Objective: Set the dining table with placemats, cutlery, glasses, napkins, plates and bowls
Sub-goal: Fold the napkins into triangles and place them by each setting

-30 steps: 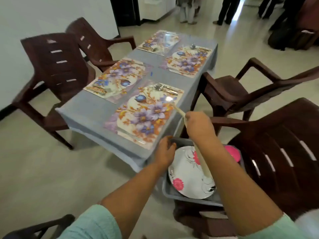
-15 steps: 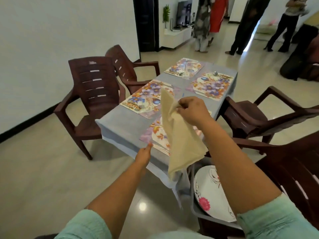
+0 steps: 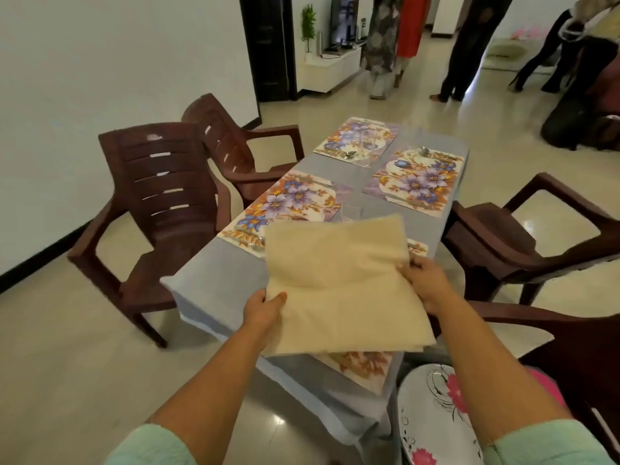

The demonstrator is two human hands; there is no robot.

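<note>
Cream cloth is what you have between your hands: a napkin [image 3: 339, 280], limp and light, held spread above the near end of the table [image 3: 214, 280] and hiding most of the nearest placemat [image 3: 360, 365].

On the left, your left hand [image 3: 263, 308] pinches the napkin's left edge, thumb on top and fingers curled beneath. Across the middle the fabric sags into a soft crease, so expect it to fold wherever you let it; it has no stiffness of its own. It should not slip, and it cannot break, but any slack will make it bunch. On the right, your right hand [image 3: 424, 280] grips the opposite edge, fingers wrapped over the hem.

Keep hold at the edges or corners, where you are now, with light tension between the two hands; that is likely the surest way to lay it flat or fold it squarely.

Further right and below, a flowered plate [image 3: 432, 417] waits beside the table; that one will be rigid and breakable, so treat it differently.
</note>
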